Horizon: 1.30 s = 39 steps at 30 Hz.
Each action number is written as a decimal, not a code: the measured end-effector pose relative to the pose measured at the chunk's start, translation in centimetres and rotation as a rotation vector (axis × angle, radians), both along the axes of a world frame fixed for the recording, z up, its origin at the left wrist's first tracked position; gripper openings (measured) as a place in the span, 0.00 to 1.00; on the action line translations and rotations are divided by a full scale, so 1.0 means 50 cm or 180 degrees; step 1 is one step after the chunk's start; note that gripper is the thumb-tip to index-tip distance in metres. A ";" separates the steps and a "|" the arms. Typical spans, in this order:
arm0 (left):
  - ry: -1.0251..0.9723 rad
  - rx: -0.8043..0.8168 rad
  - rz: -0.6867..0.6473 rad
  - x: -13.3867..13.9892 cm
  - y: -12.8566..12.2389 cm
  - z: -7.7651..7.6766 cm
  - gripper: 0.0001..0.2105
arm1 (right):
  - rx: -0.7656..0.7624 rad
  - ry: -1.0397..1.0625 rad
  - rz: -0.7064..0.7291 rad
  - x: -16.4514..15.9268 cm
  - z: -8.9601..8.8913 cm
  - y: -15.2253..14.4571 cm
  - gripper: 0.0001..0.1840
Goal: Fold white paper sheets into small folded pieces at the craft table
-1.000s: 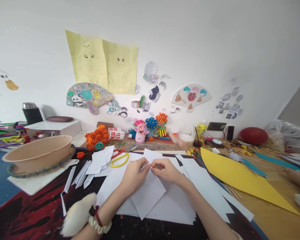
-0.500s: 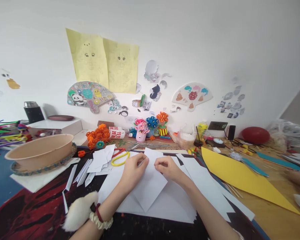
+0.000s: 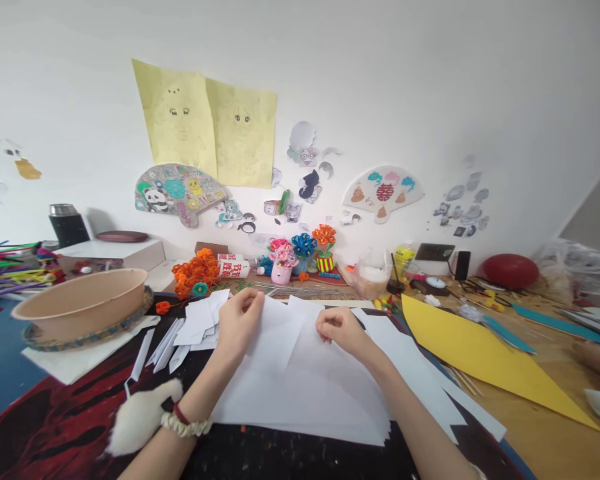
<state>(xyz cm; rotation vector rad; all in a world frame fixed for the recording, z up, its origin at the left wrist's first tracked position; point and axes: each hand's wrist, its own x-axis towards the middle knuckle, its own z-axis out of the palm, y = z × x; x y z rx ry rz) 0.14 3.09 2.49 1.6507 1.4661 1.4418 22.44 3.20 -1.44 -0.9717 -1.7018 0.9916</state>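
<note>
My left hand [image 3: 240,325] pinches a small piece of white paper [image 3: 279,333] by its upper left edge. The piece hangs over a larger stack of white paper sheets [image 3: 330,407] on the dark table cover. To the right of the piece and apart from it, my right hand [image 3: 344,330] hovers above the stack. Its fingers are curled in, with nothing visible in them. Small cut white papers [image 3: 200,319] lie in a pile just left of my left hand, beside folded paper strips [image 3: 167,343].
A beige basin [image 3: 80,300] stands at left. Yellow card [image 3: 480,360] and white sheets [image 3: 410,367] lie at right. Pipe-cleaner flowers in pots [image 3: 325,250] and an orange flower bunch [image 3: 197,270] line the wall. Another person's hand [image 3: 597,360] shows at the right edge.
My left hand has moved left and up with the small paper, swinging it away from my right hand. My right hand has shifted slightly right and come off the paper.
</note>
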 end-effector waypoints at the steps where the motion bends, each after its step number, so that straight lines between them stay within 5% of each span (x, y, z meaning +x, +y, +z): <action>1: -0.0103 -0.0007 0.0110 -0.007 0.006 -0.002 0.12 | 0.0010 0.0032 -0.0063 0.004 0.002 0.002 0.08; 4: -0.0472 -0.0110 0.0189 -0.014 0.020 -0.015 0.14 | 0.0044 0.0133 -0.0173 0.004 0.010 0.002 0.09; 10: -0.0689 -0.0216 -0.0052 0.021 0.015 -0.045 0.15 | -0.0293 0.0129 0.0348 -0.021 0.014 -0.013 0.17; 13: 0.0229 -0.0014 -0.0101 0.031 -0.001 -0.043 0.12 | -0.0314 0.0227 0.0131 -0.018 0.009 -0.009 0.19; 17: 0.2044 0.1132 0.0219 0.046 -0.028 -0.038 0.17 | -0.0254 0.0425 -0.0189 -0.005 0.007 0.000 0.20; 19: 0.2405 0.1156 0.0026 0.059 -0.041 -0.040 0.16 | -0.0253 0.0473 -0.0177 -0.007 0.009 -0.001 0.20; 25: 0.1644 -0.0022 -0.0821 0.085 -0.066 -0.045 0.17 | -0.0297 0.0607 0.0224 -0.037 0.012 -0.017 0.19; 29: 0.1022 -0.0051 -0.1363 0.084 -0.068 -0.036 0.16 | -0.0225 0.0609 0.0297 -0.043 0.013 -0.019 0.21; 39: 0.0784 -0.0050 -0.2010 0.079 -0.067 -0.029 0.18 | -0.0256 0.0547 0.0298 -0.021 0.011 -0.013 0.20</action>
